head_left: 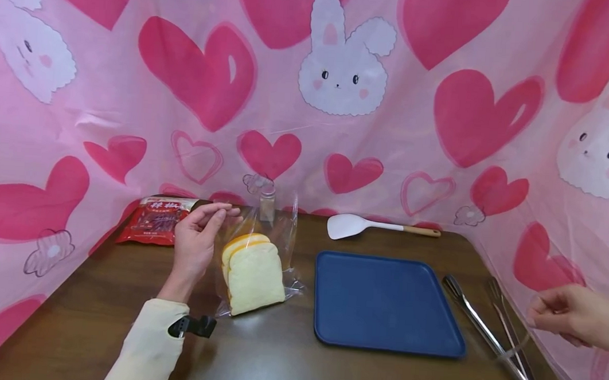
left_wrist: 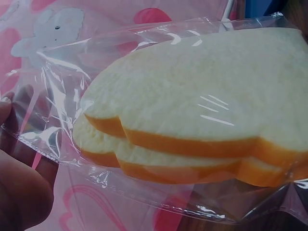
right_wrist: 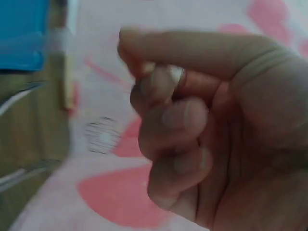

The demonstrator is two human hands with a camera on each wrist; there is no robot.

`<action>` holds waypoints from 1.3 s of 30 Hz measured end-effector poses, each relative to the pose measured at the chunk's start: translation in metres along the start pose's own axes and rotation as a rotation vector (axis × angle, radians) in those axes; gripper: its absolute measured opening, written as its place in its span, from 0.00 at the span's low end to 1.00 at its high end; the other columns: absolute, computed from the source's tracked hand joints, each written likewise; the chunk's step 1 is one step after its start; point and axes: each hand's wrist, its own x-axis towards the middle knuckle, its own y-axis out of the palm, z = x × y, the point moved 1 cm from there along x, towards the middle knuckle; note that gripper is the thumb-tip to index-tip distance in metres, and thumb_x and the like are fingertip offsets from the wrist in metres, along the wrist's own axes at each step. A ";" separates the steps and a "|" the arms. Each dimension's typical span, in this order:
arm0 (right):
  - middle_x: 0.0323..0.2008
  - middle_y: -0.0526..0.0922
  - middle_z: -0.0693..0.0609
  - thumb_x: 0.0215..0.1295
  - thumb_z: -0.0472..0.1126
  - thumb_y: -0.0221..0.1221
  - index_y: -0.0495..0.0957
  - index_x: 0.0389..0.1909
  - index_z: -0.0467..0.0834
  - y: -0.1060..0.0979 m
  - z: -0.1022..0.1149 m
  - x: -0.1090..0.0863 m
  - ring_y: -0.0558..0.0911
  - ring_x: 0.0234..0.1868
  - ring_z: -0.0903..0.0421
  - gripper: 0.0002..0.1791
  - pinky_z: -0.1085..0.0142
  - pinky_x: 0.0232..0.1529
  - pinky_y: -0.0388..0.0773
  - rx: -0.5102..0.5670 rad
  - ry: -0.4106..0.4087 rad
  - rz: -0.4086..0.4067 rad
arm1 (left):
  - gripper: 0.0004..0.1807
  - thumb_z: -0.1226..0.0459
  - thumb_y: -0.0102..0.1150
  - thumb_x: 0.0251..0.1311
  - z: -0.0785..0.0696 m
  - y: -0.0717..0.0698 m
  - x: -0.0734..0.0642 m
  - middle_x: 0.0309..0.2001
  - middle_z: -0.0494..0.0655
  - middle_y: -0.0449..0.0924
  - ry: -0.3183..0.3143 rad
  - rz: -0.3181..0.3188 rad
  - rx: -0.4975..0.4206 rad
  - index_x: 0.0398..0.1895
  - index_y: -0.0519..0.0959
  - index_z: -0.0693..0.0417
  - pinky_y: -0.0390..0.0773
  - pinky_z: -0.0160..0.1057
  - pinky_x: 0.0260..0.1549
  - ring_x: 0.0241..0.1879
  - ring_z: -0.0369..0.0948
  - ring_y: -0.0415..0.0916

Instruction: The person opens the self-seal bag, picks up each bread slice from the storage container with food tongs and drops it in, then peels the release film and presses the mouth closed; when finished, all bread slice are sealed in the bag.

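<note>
My left hand (head_left: 197,239) pinches the upper edge of a clear plastic bag (head_left: 288,229), holding it upright over the left part of the table. Two slices of bread (head_left: 256,280) with orange-brown crusts lean inside, one behind the other. The left wrist view shows the bread (left_wrist: 192,91) close up through the shiny film. Off to the right, beyond the tongs, my right hand (head_left: 577,313) is raised with thumb and forefinger together, pinching a thin translucent strip (head_left: 514,347) that trails down to the left. The right wrist view is blurred.
A blue tray (head_left: 386,303) lies right of the bag, with metal tongs (head_left: 488,334) beside it. Behind it rests a white spatula (head_left: 351,226) with a wooden handle end. A small jar (head_left: 267,204) and a red packet (head_left: 153,222) stand at the back left, before pink curtains.
</note>
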 end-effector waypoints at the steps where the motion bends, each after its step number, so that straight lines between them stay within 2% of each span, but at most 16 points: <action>1: 0.14 0.68 0.46 0.74 0.31 0.60 0.83 0.32 0.47 -0.002 0.004 0.012 0.67 0.09 0.54 0.11 0.69 0.09 0.66 -0.011 0.029 0.034 | 0.14 0.68 0.59 0.76 -0.001 0.000 0.000 0.42 0.37 0.92 0.001 -0.001 0.001 0.57 0.81 0.70 0.86 0.33 0.53 0.42 0.36 0.92; 3: 0.14 0.70 0.50 0.74 0.36 0.61 0.84 0.31 0.45 0.000 0.010 0.035 0.70 0.11 0.59 0.09 0.68 0.12 0.68 -0.054 0.078 0.035 | 0.14 0.67 0.59 0.76 -0.002 -0.001 0.001 0.42 0.36 0.92 -0.001 -0.006 0.013 0.56 0.82 0.68 0.85 0.32 0.53 0.42 0.35 0.91; 7: 0.16 0.73 0.57 0.71 0.37 0.64 0.85 0.33 0.42 0.014 0.006 0.070 0.71 0.15 0.64 0.06 0.68 0.15 0.70 -0.088 0.118 -0.046 | 0.16 0.68 0.59 0.76 -0.001 -0.002 0.000 0.42 0.36 0.92 -0.003 0.001 0.001 0.58 0.80 0.73 0.85 0.33 0.53 0.42 0.35 0.92; 10: 0.17 0.74 0.57 0.69 0.37 0.66 0.85 0.31 0.40 0.025 0.002 0.092 0.72 0.16 0.62 0.07 0.68 0.17 0.70 -0.112 0.149 -0.108 | 0.17 0.69 0.58 0.76 0.000 -0.002 -0.001 0.42 0.36 0.92 0.003 0.004 -0.012 0.58 0.78 0.76 0.86 0.34 0.53 0.41 0.36 0.92; 14: 0.17 0.76 0.56 0.67 0.36 0.66 0.85 0.28 0.39 0.036 -0.002 0.114 0.74 0.18 0.59 0.07 0.67 0.19 0.71 -0.158 0.191 -0.180 | 0.16 0.69 0.58 0.76 0.000 -0.003 -0.001 0.42 0.36 0.92 0.008 0.001 0.000 0.58 0.79 0.74 0.85 0.33 0.54 0.42 0.35 0.91; 18: 0.17 0.78 0.55 0.66 0.34 0.64 0.85 0.29 0.37 0.043 -0.004 0.124 0.77 0.20 0.56 0.06 0.64 0.21 0.75 -0.163 0.245 -0.212 | 0.14 0.68 0.59 0.76 0.000 -0.002 -0.002 0.42 0.35 0.92 -0.006 0.005 0.019 0.57 0.81 0.70 0.85 0.32 0.54 0.43 0.35 0.91; 22: 0.16 0.77 0.54 0.64 0.31 0.63 0.84 0.34 0.33 0.047 -0.005 0.129 0.77 0.18 0.56 0.04 0.62 0.20 0.78 -0.142 0.268 -0.230 | 0.14 0.69 0.59 0.75 -0.001 -0.001 -0.001 0.42 0.35 0.92 -0.002 0.009 0.026 0.58 0.81 0.70 0.85 0.33 0.54 0.43 0.35 0.91; 26: 0.15 0.78 0.52 0.63 0.28 0.60 0.82 0.40 0.28 0.047 0.000 0.134 0.78 0.17 0.56 0.08 0.62 0.19 0.77 -0.128 0.274 -0.245 | 0.14 0.69 0.58 0.75 -0.001 -0.001 -0.001 0.42 0.34 0.92 0.007 0.010 0.027 0.58 0.81 0.70 0.85 0.33 0.53 0.43 0.35 0.91; 31: 0.24 0.85 0.46 0.64 0.31 0.62 0.83 0.44 0.27 0.042 0.016 0.140 0.81 0.24 0.52 0.12 0.58 0.26 0.81 -0.241 0.262 -0.302 | 0.14 0.71 0.58 0.75 -0.002 0.000 -0.002 0.42 0.35 0.92 0.011 0.013 0.003 0.57 0.80 0.72 0.86 0.34 0.53 0.43 0.35 0.91; 34: 0.33 0.88 0.39 0.66 0.36 0.66 0.85 0.45 0.29 0.043 0.030 0.145 0.84 0.31 0.47 0.14 0.51 0.34 0.85 -0.319 0.237 -0.346 | 0.14 0.71 0.58 0.75 -0.002 0.003 -0.003 0.42 0.36 0.92 0.017 0.021 -0.007 0.57 0.80 0.73 0.86 0.35 0.53 0.43 0.36 0.91; 36: 0.37 0.90 0.36 0.66 0.39 0.68 0.86 0.45 0.30 0.048 0.042 0.151 0.86 0.34 0.43 0.15 0.47 0.38 0.86 -0.330 0.192 -0.381 | 0.14 0.71 0.58 0.75 -0.003 0.005 -0.003 0.42 0.36 0.92 0.022 0.030 -0.007 0.57 0.81 0.73 0.86 0.35 0.53 0.42 0.36 0.91; 39: 0.40 0.91 0.37 0.66 0.42 0.70 0.87 0.47 0.33 0.061 0.064 0.163 0.89 0.37 0.43 0.16 0.51 0.38 0.87 -0.286 0.101 -0.437 | 0.14 0.70 0.58 0.75 -0.004 0.008 -0.005 0.42 0.36 0.92 0.025 0.048 -0.016 0.57 0.80 0.74 0.87 0.36 0.52 0.42 0.37 0.91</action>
